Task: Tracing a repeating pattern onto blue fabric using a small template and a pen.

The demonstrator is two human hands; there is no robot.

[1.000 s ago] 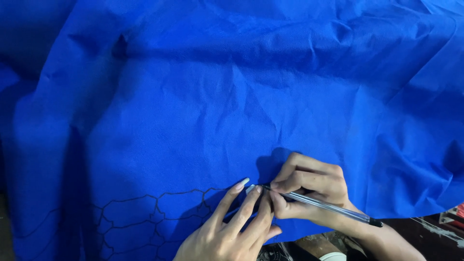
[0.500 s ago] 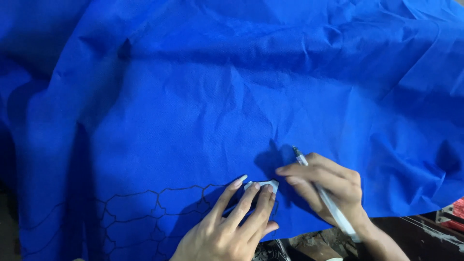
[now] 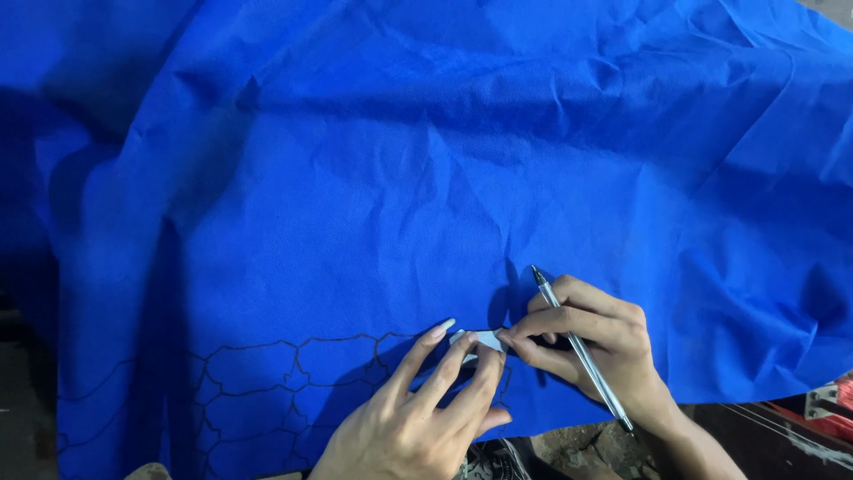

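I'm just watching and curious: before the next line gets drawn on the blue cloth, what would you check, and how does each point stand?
1. Small white template lying on the blue cloth: ok.
2. Left hand fingers pressing the template down: ok.
3. Right hand holding the pen: ok.
4. Pen tip at the template edge: not ok, it points up and away.
5. Cloth smooth around the template: not ok, creased.
6. Template lined up with the drawn outlines: cannot tell.

A dim, gritty grey-brown floor (image 3: 577,449) is glimpsed at the lower edge, and a red-and-white object (image 3: 831,404) at the right.
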